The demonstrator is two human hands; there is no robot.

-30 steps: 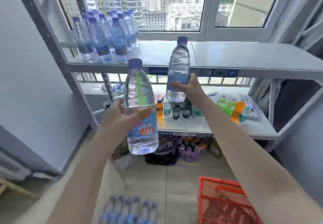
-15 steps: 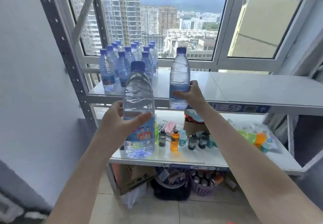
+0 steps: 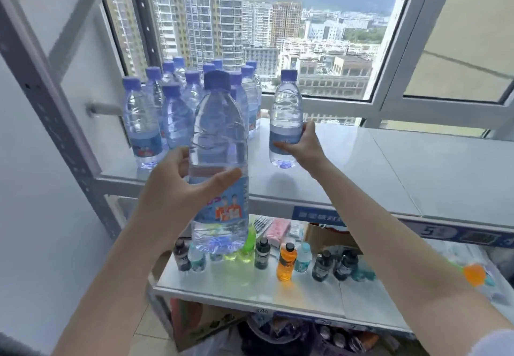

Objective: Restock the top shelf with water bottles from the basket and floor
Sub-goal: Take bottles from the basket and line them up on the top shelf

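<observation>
A cluster of about a dozen capped water bottles (image 3: 169, 111) already stood upright at the left end of the top shelf (image 3: 417, 166), so the restocking looked well under way, though most of that shelf to the right lay bare and neither the basket nor the floor stock showed in view, leaving the remaining count unknown. The right hand (image 3: 301, 148) had its fingers wrapped around the label band of a smaller water bottle (image 3: 286, 122), thumb pressed on the near side, with the bottle upright over the shelf just right of the cluster; whether its base touched the surface could not be told. The left hand (image 3: 180, 188) clasped a second water bottle (image 3: 219, 161) at mid-body, thumb across the front and fingers curled behind, holding it upright in front of the shelf's front edge and not yet over it. The upright post (image 3: 55, 111) and its diagonal brace closed off the left side, and the window frame (image 3: 389, 105) ran behind the shelf. Open room lay to the right of the cluster. The lower shelf (image 3: 250, 289), lined with small drink bottles (image 3: 286, 261), sat directly beneath the left hand's bottle.
</observation>
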